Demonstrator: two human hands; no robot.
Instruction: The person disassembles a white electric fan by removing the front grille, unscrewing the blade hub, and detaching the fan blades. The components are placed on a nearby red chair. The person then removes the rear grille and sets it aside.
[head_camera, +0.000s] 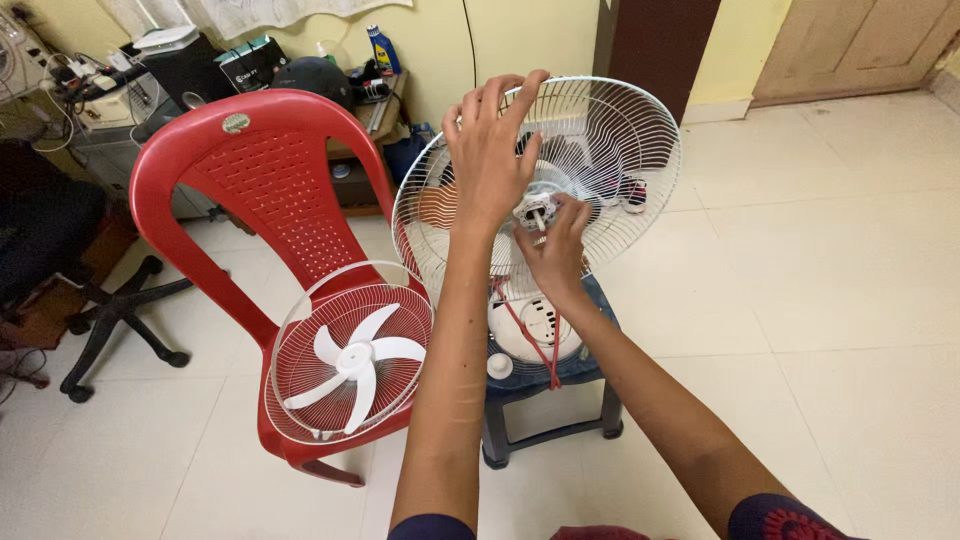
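Atop a dark stool, our left hand spreads open against the rear fan guard while right hand fingers pinch the motor shaft; steadying the guard keeps it centred.

Bright even light, sharp, edges bowed
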